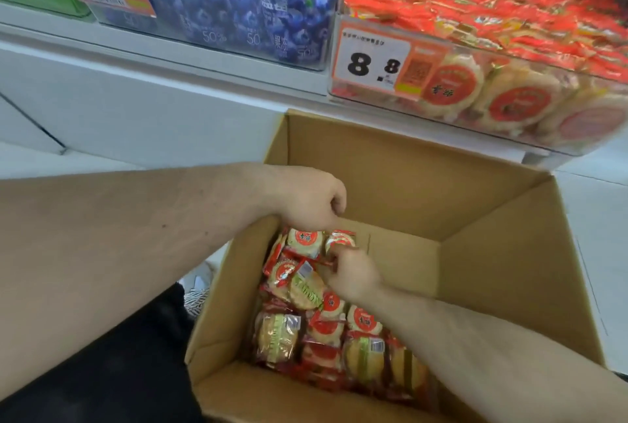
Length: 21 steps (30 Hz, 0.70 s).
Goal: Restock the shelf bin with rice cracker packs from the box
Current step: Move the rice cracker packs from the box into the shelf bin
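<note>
Currently both of the person's hands are down at the cardboard box [401, 171]. Left hand [311, 200]: fingers curled, set on the top edge of the box's left wall; whether it grips the edge or merely rests there, cannot tell. Right hand [353, 275]: deeper inside, below and slightly right of the left hand, fingers pinching a rice cracker pack [339, 240] at the far end of the pile. More rice cracker packs [326, 331] lie under and nearer than the right hand, heaped along the box's left side; bare box floor shows to the right of that hand. Shelf bin [509, 123]: above and beyond both hands, upper right, clear-fronted, holding packs of the same kind. Price tag [373, 62] on the bin's front reads 8.8.
</note>
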{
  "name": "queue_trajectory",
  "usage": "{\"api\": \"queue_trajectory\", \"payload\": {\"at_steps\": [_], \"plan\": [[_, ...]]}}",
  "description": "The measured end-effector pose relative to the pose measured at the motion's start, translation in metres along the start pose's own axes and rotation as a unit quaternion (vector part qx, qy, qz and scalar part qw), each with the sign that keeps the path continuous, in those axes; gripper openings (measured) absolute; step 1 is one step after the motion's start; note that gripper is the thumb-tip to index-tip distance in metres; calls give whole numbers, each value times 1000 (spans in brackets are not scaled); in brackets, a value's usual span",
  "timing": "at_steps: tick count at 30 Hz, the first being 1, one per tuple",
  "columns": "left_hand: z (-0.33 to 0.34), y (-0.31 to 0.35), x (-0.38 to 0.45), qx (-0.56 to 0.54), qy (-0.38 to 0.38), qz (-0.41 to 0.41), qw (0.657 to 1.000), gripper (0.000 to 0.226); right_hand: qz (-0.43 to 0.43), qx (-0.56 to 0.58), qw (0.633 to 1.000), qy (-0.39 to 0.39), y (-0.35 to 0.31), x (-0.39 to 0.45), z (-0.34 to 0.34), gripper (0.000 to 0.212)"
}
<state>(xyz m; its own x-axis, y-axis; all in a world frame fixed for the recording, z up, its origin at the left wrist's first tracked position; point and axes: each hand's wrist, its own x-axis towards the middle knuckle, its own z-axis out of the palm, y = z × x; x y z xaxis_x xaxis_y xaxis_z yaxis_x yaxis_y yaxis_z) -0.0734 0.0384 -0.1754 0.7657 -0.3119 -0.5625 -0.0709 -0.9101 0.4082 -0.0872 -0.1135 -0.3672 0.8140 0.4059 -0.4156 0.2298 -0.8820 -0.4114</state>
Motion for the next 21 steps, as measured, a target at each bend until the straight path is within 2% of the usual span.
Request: {"api": "queue_trajectory", "payload": {"at_steps": [2, 4, 5, 7, 10, 11, 12, 13, 14, 16, 19, 21], "plan": [[2, -2, 2, -7, -10, -7, 1000, 30, 19, -50, 997, -51, -1, 3, 29, 50], [5, -4, 4, -16, -20, -14, 1000, 30, 42, -91, 993, -63, -5, 7, 52, 95], [6, -5, 5, -20, -25, -16, 999, 31, 53, -102, 991, -72, -8, 8, 60, 106], [9, -9, 7, -24, -30, -20, 999, 32, 63, -120, 988, -79, -11, 10, 73, 102], [11, -12, 9, -24, -30, -22, 999, 32, 34, -141, 988, -50, -10, 9, 76, 77], [10, -12, 9, -23, -27, -19, 999, 32, 44, -110, 992, -41, -10, 9, 70, 73], [9, -13, 9, -23, -23, -18, 999, 31, 74, -19, 996, -44, -10, 7, 57, 68], [8, -14, 8, -25, -20, -17, 999, 32, 114, 131, 983, -60, -12, 5, 39, 62], [6, -15, 7, -25, -18, -17, 999, 32, 146, 293, 941, -88, -13, 4, 21, 54], [4, -17, 5, -20, -12, -17, 1000, 38, 180, 521, 816, -173, -11, -1, -18, 43], [2, -16, 2, -8, 2, -17, 1000, 60, 150, 675, 675, -257, -9, -12, -65, 52], [2, -13, 0, -24, 13, -25, 999, 76, 109, 717, 622, -295, -14, -19, -87, 57]]}}
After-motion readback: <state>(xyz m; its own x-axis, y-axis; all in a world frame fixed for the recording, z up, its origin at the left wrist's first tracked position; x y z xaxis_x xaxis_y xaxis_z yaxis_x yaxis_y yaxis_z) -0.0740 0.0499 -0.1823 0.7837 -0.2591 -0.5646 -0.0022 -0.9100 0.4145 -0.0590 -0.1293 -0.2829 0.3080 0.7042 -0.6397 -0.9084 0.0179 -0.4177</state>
